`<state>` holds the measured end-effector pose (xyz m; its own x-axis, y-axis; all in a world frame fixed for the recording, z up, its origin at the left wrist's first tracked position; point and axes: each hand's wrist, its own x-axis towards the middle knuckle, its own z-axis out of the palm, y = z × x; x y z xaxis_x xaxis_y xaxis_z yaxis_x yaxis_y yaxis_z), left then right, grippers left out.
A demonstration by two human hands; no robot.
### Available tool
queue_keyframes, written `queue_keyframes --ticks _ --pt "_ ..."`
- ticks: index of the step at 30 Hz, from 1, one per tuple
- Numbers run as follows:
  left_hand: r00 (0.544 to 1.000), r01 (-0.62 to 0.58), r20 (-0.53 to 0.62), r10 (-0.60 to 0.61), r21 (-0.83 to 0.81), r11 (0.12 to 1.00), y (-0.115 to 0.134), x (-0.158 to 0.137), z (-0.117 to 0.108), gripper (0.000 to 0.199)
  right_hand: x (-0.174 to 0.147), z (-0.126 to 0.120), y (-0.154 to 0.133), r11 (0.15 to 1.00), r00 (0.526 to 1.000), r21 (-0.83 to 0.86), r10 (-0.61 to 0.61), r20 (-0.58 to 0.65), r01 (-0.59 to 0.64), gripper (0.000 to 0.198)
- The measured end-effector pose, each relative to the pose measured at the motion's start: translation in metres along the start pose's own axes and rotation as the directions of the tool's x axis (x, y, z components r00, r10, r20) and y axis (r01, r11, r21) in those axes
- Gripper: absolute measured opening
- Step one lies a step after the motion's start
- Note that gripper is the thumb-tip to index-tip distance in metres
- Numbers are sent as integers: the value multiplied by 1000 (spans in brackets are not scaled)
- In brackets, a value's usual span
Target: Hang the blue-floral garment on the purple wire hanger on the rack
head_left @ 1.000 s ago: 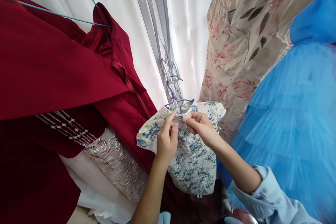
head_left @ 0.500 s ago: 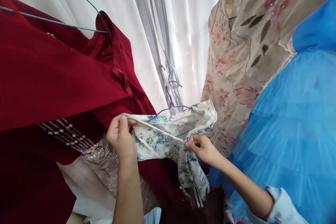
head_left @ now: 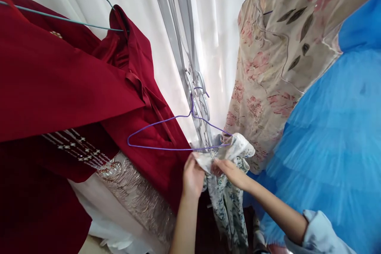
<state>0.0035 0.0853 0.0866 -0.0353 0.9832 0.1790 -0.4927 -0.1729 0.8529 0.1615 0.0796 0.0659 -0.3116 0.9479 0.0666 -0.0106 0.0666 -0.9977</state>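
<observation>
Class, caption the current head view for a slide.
Left hand and right hand grip a white-and-blue floral fabric garment, partly off its triangular purple wire hanger.

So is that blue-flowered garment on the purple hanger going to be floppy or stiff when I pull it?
The blue-flowered garment is probably floppy: its lower part hangs in loose folds. It's likely light for its size, since the cloth looks thin and bunches up narrow. It may slip off fairly easily, as the left end of the purple hanger is bare.
</observation>
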Motion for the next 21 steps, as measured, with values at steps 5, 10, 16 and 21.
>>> queue_keyframes --ticks 5,10,16,21 --pt "827 -206 535 -174 576 791 19 -42 38 19 -9 -10 11 743 868 453 384 315 -493 55" --pt "833 -352 552 -43 588 728 18 -37 21 28 -33 -35 5 762 829 353 420 369 -543 9" --pt "640 108 610 -468 532 840 -43 -48 -11 31 -39 -88 -59 927 449 -279 368 814 -253 28" --pt "568 366 603 -560 425 828 -66 -73 3 67 -32 -112 -88 931 557 -295 365 746 -215 23"
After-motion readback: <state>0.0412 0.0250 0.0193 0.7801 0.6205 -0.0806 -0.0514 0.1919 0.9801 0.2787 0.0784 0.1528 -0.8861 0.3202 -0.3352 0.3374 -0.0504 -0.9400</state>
